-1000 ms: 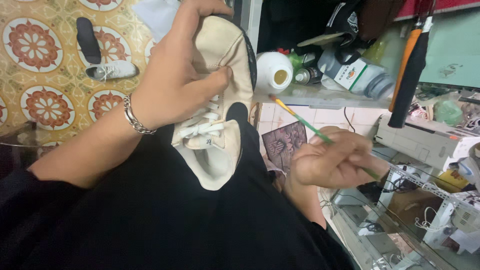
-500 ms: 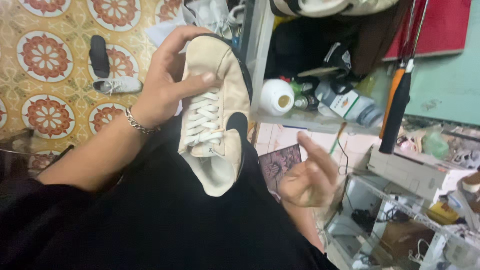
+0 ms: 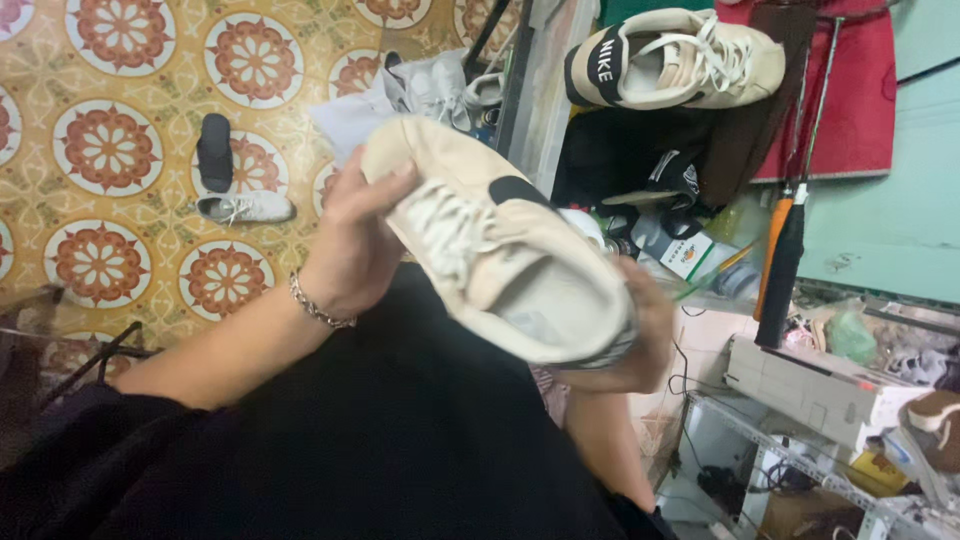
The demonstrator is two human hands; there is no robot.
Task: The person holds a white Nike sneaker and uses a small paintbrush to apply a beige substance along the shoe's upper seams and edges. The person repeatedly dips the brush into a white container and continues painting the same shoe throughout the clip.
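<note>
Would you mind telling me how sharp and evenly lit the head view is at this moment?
Head view: the cream shoe and right hand are smeared by motion blur; the left hand is a bit sharper; the tiled floor is evenly lit, without harsh glare.

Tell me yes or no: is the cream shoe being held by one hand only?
No: the left hand grips the cream shoe near its toe, and the right hand supports its heel.

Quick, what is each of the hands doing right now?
Left hand: closed on the toe end of the cream sneaker.
Right hand: cupped under the sneaker's heel, holding it; it looks blurred.
</note>
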